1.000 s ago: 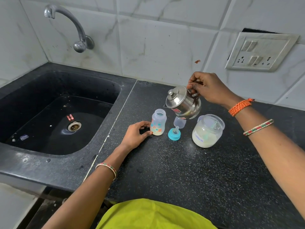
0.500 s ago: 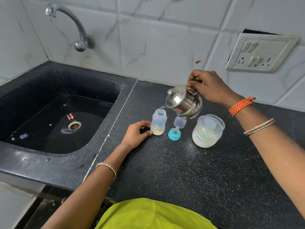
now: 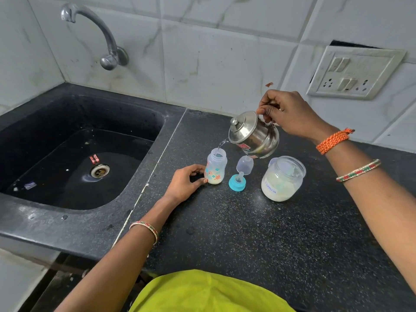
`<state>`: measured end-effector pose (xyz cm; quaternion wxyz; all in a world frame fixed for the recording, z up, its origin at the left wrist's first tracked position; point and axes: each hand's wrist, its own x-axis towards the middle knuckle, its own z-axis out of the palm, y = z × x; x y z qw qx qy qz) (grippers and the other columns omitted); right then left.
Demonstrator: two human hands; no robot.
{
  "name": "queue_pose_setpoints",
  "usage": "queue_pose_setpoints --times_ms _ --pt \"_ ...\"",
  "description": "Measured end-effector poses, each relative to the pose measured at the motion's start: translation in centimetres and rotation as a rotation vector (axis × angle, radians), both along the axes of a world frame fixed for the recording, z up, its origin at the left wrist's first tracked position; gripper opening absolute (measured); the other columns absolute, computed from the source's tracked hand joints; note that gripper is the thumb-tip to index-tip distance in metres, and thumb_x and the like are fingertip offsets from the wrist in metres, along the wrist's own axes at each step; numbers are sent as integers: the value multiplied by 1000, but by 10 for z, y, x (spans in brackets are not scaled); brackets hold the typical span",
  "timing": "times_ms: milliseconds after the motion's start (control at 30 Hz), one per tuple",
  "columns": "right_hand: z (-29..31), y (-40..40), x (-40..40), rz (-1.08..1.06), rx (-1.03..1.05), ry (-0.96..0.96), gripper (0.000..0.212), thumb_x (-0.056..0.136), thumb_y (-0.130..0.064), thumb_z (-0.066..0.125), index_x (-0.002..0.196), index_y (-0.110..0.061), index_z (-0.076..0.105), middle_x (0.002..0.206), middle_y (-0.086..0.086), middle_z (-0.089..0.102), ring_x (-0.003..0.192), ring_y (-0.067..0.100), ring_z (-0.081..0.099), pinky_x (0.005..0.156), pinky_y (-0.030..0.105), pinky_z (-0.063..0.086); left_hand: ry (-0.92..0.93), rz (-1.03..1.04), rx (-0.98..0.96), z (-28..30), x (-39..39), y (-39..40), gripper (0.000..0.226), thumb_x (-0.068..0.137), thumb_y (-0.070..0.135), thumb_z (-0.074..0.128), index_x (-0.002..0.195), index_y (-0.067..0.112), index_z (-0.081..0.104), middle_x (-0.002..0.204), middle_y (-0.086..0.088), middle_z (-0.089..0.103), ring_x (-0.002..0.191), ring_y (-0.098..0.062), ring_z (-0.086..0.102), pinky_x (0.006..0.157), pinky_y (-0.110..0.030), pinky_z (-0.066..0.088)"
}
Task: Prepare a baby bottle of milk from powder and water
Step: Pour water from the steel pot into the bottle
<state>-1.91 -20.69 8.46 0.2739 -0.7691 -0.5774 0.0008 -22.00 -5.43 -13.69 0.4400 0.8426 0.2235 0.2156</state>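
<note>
A small clear baby bottle [image 3: 215, 168] with coloured prints stands open on the black counter [image 3: 247, 233], pale powder at its bottom. My left hand [image 3: 184, 182] holds its base, thumb and fingers curled round it. My right hand [image 3: 286, 113] grips the handle of a steel kettle [image 3: 254, 135], tilted to the left above the bottle. A thin stream of water [image 3: 221, 144] runs from its spout into the bottle's mouth. To the right of the bottle lie the teal teat ring [image 3: 237, 182] and the clear cap [image 3: 245, 165].
A clear jar of white formula powder [image 3: 281, 179] stands right of the teat, under the kettle's right side. A black sink [image 3: 74, 158] with a drain lies to the left, a steel tap [image 3: 99, 34] above it. A switch and socket plate [image 3: 355, 73] hangs on the tiled wall.
The kettle has tipped further left and down, and water now streams from its spout into the bottle. My left hand has stayed on the bottle.
</note>
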Motion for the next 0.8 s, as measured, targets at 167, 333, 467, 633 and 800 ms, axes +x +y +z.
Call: queue_pose_setpoints --times_ms 167,333,467,633,800 --pt "3 -2 -1 -10 7 -1 5 93 -17 58 90 -20 59 72 -23 60 71 -9 58 78 40 55 3 5 0 0 0 0 39 81 18 73 118 19 62 112 12 64 102 2 58 88 -5 40" --pt "6 -4 1 -16 12 -2 4 93 -17 58 91 -19 60 71 -23 61 72 -7 59 80 47 55 -7 2 3 0 0 -1 38 81 17 73 117 18 63 112 10 65 102 1 59 89 -6 41" --pt "6 -5 2 -20 15 1 4 93 -16 58 91 -19 61 71 -22 61 71 -8 59 81 48 55 -19 -1 11 1 0 -1 37 81 15 73 117 16 63 113 7 66 103 -2 60 90 -8 42" --pt "9 -5 2 -16 19 -18 2 93 -19 59 91 -19 60 71 -23 60 71 -7 57 81 47 54 -19 1 8 1 0 -2 37 81 15 73 116 16 63 112 7 66 102 -1 60 89 -5 41" --pt "12 -5 1 -24 24 -34 4 93 -17 58 93 -16 61 73 -23 60 70 -4 59 80 46 54 -8 2 2 1 0 -1 38 81 16 73 117 17 63 112 9 65 102 0 60 87 -4 40"
